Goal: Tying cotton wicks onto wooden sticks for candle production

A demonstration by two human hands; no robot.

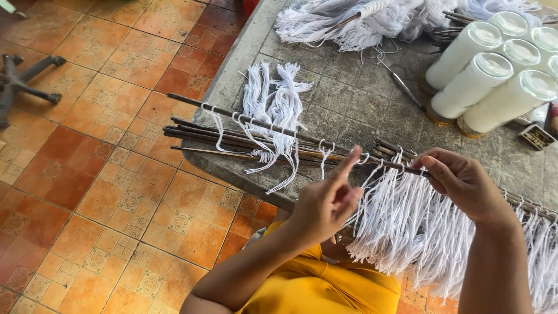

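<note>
So over the orange tile floor (87,163) on the left, a bundle of thin dark sticks (232,139) lies on the grey surface (349,99), only a few white string loops (273,107) tied on so far. Left hand (325,203) pinches a strand with its fingers together; right hand (459,180) is clamped on the stick being loaded (401,166), thick white fringe (407,227) hanging off it. Looks about half strung to me. Far right stand tall white glass candles (482,75), with more string piled behind.
</note>
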